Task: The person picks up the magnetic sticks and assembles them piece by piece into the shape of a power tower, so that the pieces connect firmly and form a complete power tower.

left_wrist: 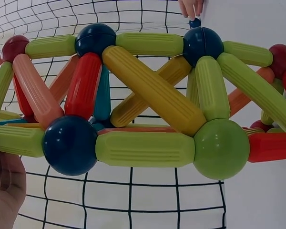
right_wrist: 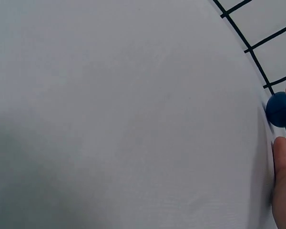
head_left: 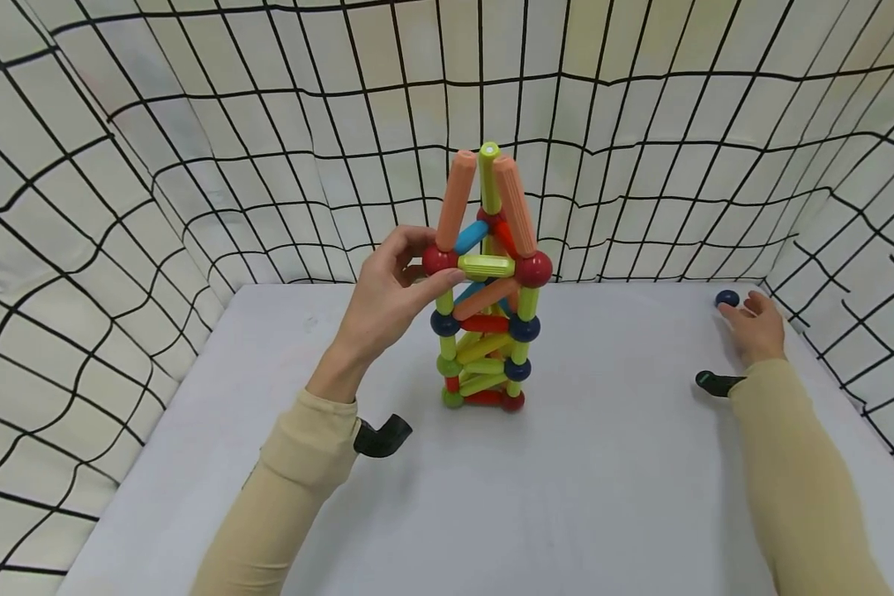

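Observation:
A tower of magnetic sticks and balls [head_left: 484,323] stands upright in the middle of the table. My left hand [head_left: 391,290] grips it near the top at the left red ball [head_left: 439,260], thumb in front and fingers behind. Two orange sticks and a green one rise from the upper red balls, with free tips. In the left wrist view, blue balls [left_wrist: 70,145] and a light green ball [left_wrist: 221,149] join the sticks. At the far right, my right hand [head_left: 758,329] reaches a loose dark blue ball [head_left: 727,299], fingertips right at its surface, fingers loosely bent.
Black netting [head_left: 328,108] over white sheeting walls the back and both sides of the white table [head_left: 603,480]. The loose ball lies close to the back right corner. Black wrist pieces [head_left: 382,436] stick out from both sleeves.

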Demonstrator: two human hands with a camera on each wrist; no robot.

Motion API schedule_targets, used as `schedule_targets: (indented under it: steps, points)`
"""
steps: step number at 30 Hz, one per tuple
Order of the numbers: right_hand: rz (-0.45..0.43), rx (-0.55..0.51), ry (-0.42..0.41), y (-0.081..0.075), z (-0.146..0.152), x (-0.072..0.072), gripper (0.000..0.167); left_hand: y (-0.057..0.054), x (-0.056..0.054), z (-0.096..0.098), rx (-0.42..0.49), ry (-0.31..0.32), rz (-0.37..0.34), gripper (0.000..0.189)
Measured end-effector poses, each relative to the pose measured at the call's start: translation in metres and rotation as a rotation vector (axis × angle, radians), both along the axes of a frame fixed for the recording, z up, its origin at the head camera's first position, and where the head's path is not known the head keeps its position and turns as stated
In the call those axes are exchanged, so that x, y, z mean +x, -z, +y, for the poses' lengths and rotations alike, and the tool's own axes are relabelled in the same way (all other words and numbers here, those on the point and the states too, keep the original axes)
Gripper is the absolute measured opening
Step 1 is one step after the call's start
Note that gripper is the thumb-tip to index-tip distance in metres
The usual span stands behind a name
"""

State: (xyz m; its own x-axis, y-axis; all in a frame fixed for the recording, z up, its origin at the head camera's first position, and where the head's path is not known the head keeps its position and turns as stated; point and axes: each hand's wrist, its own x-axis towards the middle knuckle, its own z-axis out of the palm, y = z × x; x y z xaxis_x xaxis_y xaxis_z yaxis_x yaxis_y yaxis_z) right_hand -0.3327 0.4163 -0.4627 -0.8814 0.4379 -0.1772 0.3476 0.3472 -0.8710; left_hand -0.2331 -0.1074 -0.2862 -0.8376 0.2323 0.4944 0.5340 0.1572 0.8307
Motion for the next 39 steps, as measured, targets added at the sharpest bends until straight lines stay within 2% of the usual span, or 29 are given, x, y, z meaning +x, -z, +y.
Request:
schedule_targets:
  steps: [4,7,10,16,21,25,30,37,39]
  points:
    - [0.002,0.094,-0.092,-0.001,0.002,-0.002,0.083,0.0,0.0,0.001,0.004,0.009,-0.001,0.043]
    - [0.025,0.221,-0.174,-0.003,0.001,-0.005,0.072,0.0,0.0,0.002,0.008,0.013,0.002,0.042]
    - [0.038,0.327,-0.195,-0.003,-0.003,-0.007,0.061,0.0,0.0,0.002,0.008,0.014,0.004,0.042]
    - [0.034,0.344,-0.163,-0.003,-0.011,-0.011,0.056,-0.001,0.0,0.002,0.003,0.015,-0.007,0.041]
    - [0.034,0.264,-0.168,-0.015,-0.024,-0.01,0.065,-0.001,0.0,0.001,0.02,0.028,-0.012,0.034]
    - [0.084,0.152,-0.207,-0.034,-0.049,-0.009,0.07,-0.001,0.001,0.001,0.044,0.031,-0.005,0.031]
    - [0.205,0.04,-0.3,-0.07,-0.089,-0.004,0.069,-0.002,0.0,0.002,0.147,0.05,-0.005,0.031]
    - [0.383,-0.116,-0.418,-0.144,-0.151,0.021,0.055,-0.001,-0.001,0.003,0.215,0.066,-0.02,0.032]
    - [0.452,-0.206,-0.472,-0.166,-0.168,0.031,0.051,-0.001,-0.001,0.003,0.216,0.07,-0.024,0.032]
